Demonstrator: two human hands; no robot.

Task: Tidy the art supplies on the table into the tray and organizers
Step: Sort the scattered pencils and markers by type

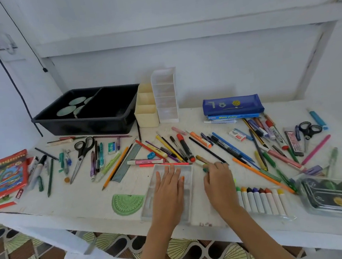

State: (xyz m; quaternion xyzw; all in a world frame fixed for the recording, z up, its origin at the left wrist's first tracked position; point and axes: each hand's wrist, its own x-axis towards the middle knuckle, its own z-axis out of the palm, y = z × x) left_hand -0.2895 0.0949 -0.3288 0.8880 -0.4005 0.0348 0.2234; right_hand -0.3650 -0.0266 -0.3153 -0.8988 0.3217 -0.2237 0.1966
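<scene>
Resting flat left hand (169, 191) on clear tray (147, 211), right hand (220, 184) pinching green crayon (205, 169), pencils (207, 150) crowding beyond

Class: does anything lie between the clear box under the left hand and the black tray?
Yes. On the table, a ruler, a pink highlighter, a sharpener and loose pencils lie across the path from the clear box to the black tray.

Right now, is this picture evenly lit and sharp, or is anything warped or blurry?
Head view: soft, even light, only faint shadows; the wide lens bows the table edge; the paint set at the right border is smeared; the right hand looks slightly soft.
</scene>
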